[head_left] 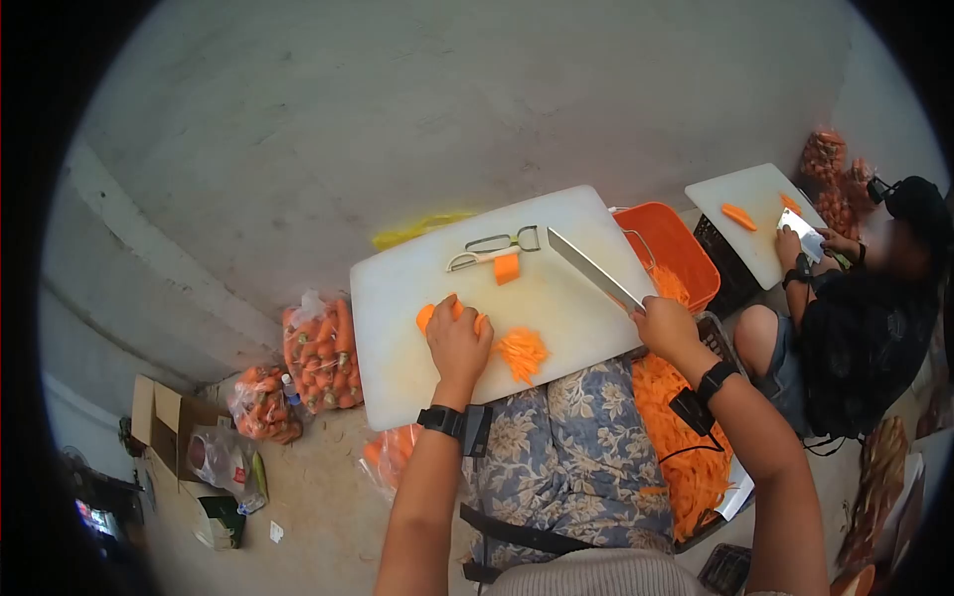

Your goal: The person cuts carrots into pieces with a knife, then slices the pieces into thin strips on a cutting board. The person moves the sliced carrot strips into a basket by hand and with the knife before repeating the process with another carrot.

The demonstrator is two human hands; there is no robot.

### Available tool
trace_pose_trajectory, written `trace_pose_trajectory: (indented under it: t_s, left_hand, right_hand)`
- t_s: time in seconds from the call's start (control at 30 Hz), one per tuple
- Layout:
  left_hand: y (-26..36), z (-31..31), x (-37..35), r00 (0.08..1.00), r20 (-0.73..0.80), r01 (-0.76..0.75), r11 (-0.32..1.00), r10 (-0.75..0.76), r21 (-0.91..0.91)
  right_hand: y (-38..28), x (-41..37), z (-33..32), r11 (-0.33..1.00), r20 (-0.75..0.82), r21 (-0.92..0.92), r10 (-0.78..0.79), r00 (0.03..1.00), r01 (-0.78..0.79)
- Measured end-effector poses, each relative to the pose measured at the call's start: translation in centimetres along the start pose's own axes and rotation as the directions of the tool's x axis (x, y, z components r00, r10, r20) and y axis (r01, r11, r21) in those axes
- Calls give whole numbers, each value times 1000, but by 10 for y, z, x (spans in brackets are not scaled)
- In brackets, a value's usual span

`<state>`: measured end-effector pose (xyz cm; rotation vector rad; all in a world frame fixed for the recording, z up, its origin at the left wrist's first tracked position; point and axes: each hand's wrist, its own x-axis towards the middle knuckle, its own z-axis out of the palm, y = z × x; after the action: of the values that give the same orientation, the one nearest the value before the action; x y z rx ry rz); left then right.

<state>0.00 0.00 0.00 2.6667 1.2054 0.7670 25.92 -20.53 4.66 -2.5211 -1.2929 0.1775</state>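
My left hand (460,340) is closed over orange carrot pieces (425,318) on the white cutting board (397,372). In my right hand (666,326) is the handle of a knife (594,268), its broad blade pointing up and left over the board's right side. A pile of carrot strips (523,354) lies to the right of my left hand. Farther up the board are a short carrot block (507,268) and a peeler (475,258), with a second dark-framed peeler (524,238) beside it.
An orange bucket (676,248) stands right of the board, above a crate of carrot strips (681,447). Bags of carrots (323,353) sit at left. A co-worker (865,318) holds a blade at another cutting board (740,189). A cardboard box (164,417) stands lower left.
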Motion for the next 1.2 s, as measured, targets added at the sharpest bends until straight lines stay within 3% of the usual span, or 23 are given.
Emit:
trace_pose_trajectory:
  t_s: [0.1,0.17,0.2,0.27,0.3,0.37,0.4,0.47,0.6,0.7,0.83,1.03,1.1,1.2]
  left_hand:
    - [-7,-5,-2,977,-213,10,998,-23,-61]
    - [-2,-12,-27,959,-282,8,1000,1,29]
    - [-5,-13,-30,956,-294,8,1000,0,27]
    - [-11,-13,-33,924,-356,106,989,-137,-104]
    - [-10,-14,-37,925,-352,109,988,-139,-106]
    - [-8,-18,-49,899,-376,182,973,-223,-142]
    - [-9,-18,-53,901,-370,184,972,-225,-143]
    - [-7,-15,-57,877,-376,252,952,-301,-173]
    - [-19,-11,-57,860,-384,264,937,-337,-230]
    - [-17,-9,-58,843,-374,282,909,-387,-307]
    - [-12,-10,-57,846,-367,308,916,-387,-256]
    - [-13,-11,-58,851,-359,308,917,-384,-252]
    - [-13,-9,-59,855,-355,298,918,-379,-262]
    - [-13,-9,-59,861,-356,282,924,-362,-259]
  right_hand:
    - [-4,6,-6,999,-71,19,-44,997,45]
    - [-5,-11,-18,998,53,38,-59,997,57]
    - [-12,-15,-25,997,43,33,-66,997,64]
    - [-31,-29,-32,958,10,236,-172,985,164]
    - [-38,-37,-33,958,14,235,-170,985,162]
    - [-52,-52,-35,871,49,400,-330,943,285]
    - [-62,-55,-38,873,55,400,-327,944,279]
    - [-78,-58,-45,950,434,228,-297,851,215]
    - [-83,-57,-26,931,503,234,-361,785,279]
    - [-72,-51,-10,916,467,235,-401,788,326]
    - [-73,-41,-16,957,551,124,-287,783,263]
    - [-60,-26,-22,974,482,105,-225,847,199]
    - [-56,-23,-25,989,496,143,-104,862,37]
    - [-37,-14,-20,973,462,221,-46,886,-64]
